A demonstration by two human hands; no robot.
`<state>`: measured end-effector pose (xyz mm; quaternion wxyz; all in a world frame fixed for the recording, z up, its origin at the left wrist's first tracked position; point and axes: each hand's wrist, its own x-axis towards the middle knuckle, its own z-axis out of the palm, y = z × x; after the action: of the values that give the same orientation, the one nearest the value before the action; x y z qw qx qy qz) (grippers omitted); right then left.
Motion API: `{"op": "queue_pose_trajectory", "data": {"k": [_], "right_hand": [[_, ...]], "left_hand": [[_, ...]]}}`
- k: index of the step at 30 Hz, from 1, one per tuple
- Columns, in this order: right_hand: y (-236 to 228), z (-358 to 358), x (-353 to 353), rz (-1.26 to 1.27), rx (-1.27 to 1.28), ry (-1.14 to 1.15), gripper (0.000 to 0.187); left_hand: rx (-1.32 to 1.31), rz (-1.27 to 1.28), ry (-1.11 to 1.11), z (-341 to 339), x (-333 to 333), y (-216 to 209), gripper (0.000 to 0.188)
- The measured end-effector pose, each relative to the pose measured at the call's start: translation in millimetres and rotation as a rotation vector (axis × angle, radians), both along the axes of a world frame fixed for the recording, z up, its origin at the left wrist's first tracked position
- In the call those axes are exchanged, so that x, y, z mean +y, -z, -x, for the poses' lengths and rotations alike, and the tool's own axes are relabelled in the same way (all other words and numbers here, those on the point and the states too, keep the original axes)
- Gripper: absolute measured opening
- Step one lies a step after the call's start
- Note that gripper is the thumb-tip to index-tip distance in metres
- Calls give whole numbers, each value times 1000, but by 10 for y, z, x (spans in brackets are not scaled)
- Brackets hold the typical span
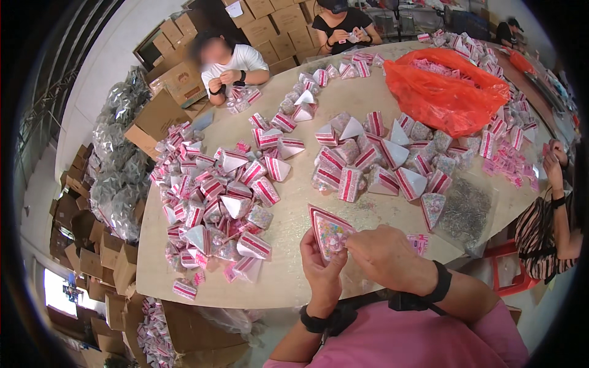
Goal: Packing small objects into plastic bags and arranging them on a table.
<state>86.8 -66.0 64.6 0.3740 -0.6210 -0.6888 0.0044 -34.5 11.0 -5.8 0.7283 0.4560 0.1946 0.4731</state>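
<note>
My left hand [321, 270] is wrapped round a wedge-shaped pack [330, 232] that looks like a cake slice, with pink-and-white sides and a clear face over pastel beads. It holds the pack tilted just above the table, its point away from me. My right hand [386, 259] is closed, its fingertips pressed together at the pack's right corner. Whatever those fingertips hold is too small and hidden to make out. Right of this hand lie several pink printed tags [418, 244]. A clear bag of small dark metal pieces [463, 208] rests farther right.
Heaps of similar wedge packs [208, 190] cover the table's left and middle [396, 162]. An open red plastic bag [445, 101] stands at the far right. Co-workers sit at the far side [236, 64] and at right [546, 230]. An open carton [196, 334] stands below the near left edge.
</note>
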Motion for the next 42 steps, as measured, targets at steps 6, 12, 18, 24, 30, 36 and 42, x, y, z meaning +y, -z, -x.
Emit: {"op": "queue_pose_trajectory", "data": {"k": [6, 12, 18, 24, 30, 36, 42], "right_hand": [[-8, 1, -24, 34, -2, 24, 9], [40, -7, -31, 18, 31, 40, 8], [35, -37, -39, 51, 23, 34, 6], [66, -50, -38, 73, 44, 39, 7], [87, -64, -32, 79, 49, 37, 8], [80, -74, -28, 115, 59, 37, 7], [101, -92, -24, 151, 80, 43, 6]], "left_hand": [[44, -58, -15, 15, -7, 23, 68], [70, -60, -17, 15, -20, 3, 68], [92, -94, -18, 5, -29, -3, 68], [121, -112, -28, 0, -12, 29, 67], [152, -105, -30, 4, -10, 34, 67], [192, -129, -45, -4, -3, 59, 69], [210, -161, -43, -8, -1, 74, 71]]}}
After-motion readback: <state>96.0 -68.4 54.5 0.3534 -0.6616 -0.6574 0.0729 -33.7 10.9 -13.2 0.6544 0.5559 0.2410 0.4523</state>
